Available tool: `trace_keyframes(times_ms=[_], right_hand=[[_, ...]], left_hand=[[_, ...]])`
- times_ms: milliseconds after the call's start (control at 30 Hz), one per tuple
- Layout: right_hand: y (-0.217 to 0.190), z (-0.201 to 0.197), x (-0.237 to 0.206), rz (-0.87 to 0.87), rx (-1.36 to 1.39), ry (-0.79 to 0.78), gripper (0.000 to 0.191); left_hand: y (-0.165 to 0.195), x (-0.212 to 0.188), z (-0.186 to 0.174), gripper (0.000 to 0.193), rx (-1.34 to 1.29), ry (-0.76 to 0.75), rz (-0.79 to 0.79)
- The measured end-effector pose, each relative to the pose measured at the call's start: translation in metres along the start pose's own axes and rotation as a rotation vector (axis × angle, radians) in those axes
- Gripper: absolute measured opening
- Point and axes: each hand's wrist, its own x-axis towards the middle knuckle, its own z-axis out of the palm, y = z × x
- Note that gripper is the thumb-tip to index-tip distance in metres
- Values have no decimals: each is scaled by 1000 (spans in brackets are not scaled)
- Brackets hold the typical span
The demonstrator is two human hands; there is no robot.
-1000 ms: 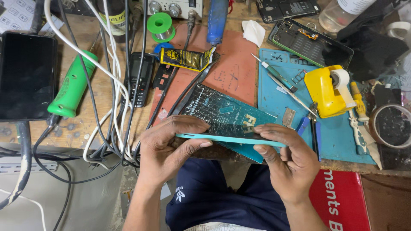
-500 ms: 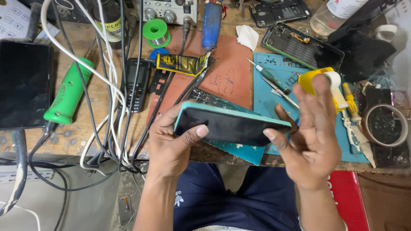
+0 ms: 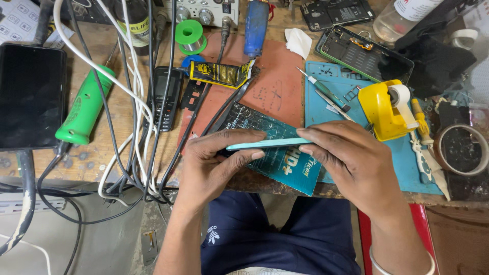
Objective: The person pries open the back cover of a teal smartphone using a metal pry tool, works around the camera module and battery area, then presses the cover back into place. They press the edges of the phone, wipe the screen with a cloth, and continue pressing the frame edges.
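- I see the left hand (image 3: 214, 165) and right hand (image 3: 351, 163) both pinching a teal phone (image 3: 267, 143) edge-on, near the bench's front edge.
- It hovers above a teal packet (image 3: 285, 163); a yellow tape dispenser (image 3: 387, 109) sits just right.

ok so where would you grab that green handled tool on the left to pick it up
Grip the green-handled tool around the middle of its thick green handle, coming from straight above. It lies flat and slanted on the wooden bench, with its long sides free there. White and black cables crowd its right side, and the dark tablet sits close on its left, so a top-down pinch looks the least obstructed.
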Motion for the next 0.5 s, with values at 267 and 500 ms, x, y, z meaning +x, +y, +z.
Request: trace_keyframes(times_ms=[267,500], right_hand=[[3,2,-1,-65,-26,30,31],[21,-11,-21,264,181,98,34]], left_hand=[[-5,-1,-1,18,-33,1,5],[-9,-6,-8,19,-134,19,6]])
